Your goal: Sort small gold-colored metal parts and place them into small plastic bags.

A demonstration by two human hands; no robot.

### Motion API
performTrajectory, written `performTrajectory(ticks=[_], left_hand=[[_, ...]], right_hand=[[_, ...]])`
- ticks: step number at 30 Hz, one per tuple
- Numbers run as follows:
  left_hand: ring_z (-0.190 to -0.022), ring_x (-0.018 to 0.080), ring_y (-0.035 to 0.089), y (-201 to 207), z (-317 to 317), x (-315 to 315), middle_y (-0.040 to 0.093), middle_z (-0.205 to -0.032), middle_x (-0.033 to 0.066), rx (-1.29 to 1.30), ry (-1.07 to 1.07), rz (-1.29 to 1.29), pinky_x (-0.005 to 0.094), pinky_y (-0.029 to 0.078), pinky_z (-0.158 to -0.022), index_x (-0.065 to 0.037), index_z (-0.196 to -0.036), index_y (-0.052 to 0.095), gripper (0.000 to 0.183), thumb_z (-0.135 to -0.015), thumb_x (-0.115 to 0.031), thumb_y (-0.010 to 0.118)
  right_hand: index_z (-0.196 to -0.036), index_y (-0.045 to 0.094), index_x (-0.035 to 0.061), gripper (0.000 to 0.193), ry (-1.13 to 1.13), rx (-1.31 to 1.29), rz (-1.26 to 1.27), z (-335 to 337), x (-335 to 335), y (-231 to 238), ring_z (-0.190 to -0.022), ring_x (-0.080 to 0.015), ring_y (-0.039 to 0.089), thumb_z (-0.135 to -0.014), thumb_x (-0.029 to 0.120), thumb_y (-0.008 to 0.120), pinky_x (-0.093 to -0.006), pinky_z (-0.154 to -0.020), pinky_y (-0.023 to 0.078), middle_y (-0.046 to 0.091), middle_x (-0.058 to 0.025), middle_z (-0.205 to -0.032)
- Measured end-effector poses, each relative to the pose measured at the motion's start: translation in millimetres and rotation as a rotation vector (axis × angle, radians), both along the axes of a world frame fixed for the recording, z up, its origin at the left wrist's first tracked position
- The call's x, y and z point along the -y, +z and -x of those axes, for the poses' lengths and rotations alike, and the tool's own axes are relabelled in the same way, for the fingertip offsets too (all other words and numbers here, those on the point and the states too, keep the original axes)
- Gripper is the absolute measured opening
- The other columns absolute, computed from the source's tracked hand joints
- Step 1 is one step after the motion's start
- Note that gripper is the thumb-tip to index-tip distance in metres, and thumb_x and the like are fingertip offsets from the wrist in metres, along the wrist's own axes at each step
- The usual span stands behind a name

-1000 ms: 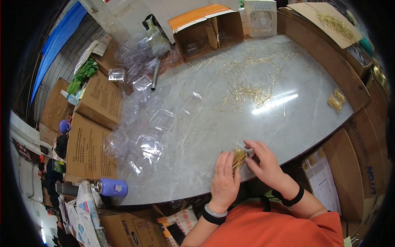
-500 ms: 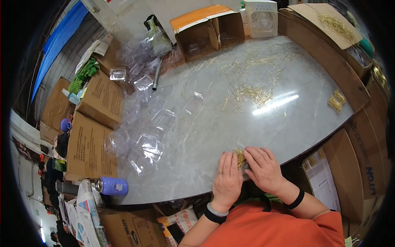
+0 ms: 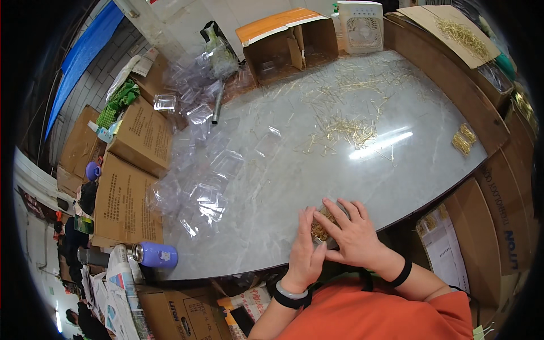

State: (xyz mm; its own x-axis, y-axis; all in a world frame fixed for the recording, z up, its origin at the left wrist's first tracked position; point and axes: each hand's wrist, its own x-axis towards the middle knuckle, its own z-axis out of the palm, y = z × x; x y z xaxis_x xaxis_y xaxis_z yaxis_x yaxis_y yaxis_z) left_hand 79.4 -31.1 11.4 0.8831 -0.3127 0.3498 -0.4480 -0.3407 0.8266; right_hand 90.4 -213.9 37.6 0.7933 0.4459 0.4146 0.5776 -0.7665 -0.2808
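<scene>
At the near edge of the table, a small clear plastic box (image 3: 321,225) filled with thin gold metal pins is between my two hands. My left hand (image 3: 305,255) presses along its left side, fingers close together and pointing away from me. Over its right side lies my right hand (image 3: 358,237), fingers spread and touching its top and edge. My palms and fingers cover much of the box. A loose heap of gold pins (image 3: 348,131) lies farther up the table, with more strewn behind it. Two filled clear boxes (image 3: 463,139) sit together at the right edge.
Empty clear plastic boxes (image 3: 204,198) are piled along the left of the grey table (image 3: 272,198). A purple bottle (image 3: 156,255) lies at the near left corner. Behind stand an orange-topped carton (image 3: 283,48) and a white fan (image 3: 361,28). Cardboard (image 3: 447,96) walls the right side.
My right hand has shifted left, its fingers now spread over the box. My left hand has turned slightly inward, and more of the box and its gold pins shows between them.
</scene>
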Motion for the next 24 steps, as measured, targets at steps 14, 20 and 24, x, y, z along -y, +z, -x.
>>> performTrajectory(ticks=[14,20,24], left_hand=[[-0.138,0.0453,0.047,3,13,3,0.048,-0.149,0.0275,0.161,0.185,-0.185,0.0493,0.039,-0.114,0.008,-0.138,0.056,0.044,-0.100,-0.014,0.056],[-0.133,0.0451,0.050,8,11,13,0.053,-0.142,0.0249,0.193,0.196,-0.305,0.0503,0.041,-0.111,0.004,-0.137,0.059,0.044,-0.098,-0.016,0.062],[-0.134,0.0438,0.048,6,6,20,0.053,-0.143,0.0225,0.222,0.222,-0.391,0.0501,0.042,-0.111,0.001,-0.137,0.060,0.046,-0.097,-0.021,0.066]], right_hand=[[-0.135,0.064,0.0133,0.060,-0.261,0.057,-0.056,-3,-2,-14,-0.114,-0.0369,0.051,-0.080,0.031,0.079,-0.0479,-0.097,0.042,0.053,-0.0119,-0.147],[-0.137,0.064,0.0164,0.060,-0.290,0.071,-0.047,-3,-2,-15,-0.113,-0.0353,0.051,-0.081,0.035,0.077,-0.0466,-0.096,0.042,0.051,-0.0106,-0.149],[-0.137,0.064,0.0171,0.061,-0.299,0.056,-0.054,-3,-2,-15,-0.114,-0.0358,0.051,-0.081,0.035,0.077,-0.0468,-0.097,0.042,0.050,-0.0124,-0.149]])
